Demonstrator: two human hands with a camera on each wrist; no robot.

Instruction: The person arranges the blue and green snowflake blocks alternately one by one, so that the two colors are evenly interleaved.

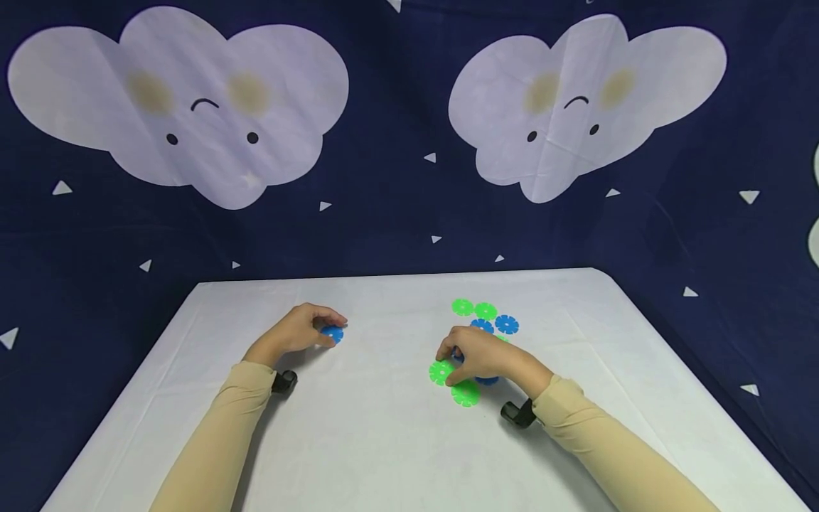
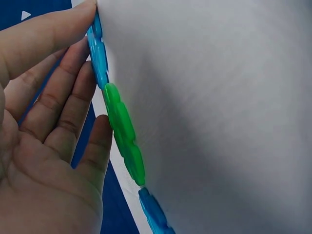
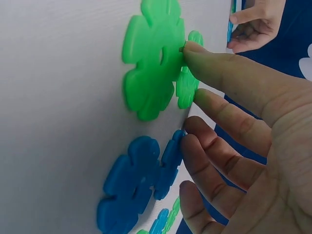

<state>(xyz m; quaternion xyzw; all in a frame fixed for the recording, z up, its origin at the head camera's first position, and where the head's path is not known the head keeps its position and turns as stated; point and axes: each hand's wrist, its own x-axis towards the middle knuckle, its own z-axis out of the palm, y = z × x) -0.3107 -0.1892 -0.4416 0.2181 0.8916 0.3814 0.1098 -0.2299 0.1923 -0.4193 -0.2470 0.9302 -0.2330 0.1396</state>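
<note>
Left hand point(image 1: 297, 331) pinches blue disc point(image 1: 329, 331); right hand point(image 1: 481, 353) pinches green disc point(image 1: 436, 372) between thumb and forefinger; green disc just left of right palm, well apart from left hand; round, no long axis; right hand nearer.

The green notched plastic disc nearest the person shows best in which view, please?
The right wrist view: the green disc looms large, centre hole visible. The head view shows it small, by the right hand; the left wrist view misses it.
</note>
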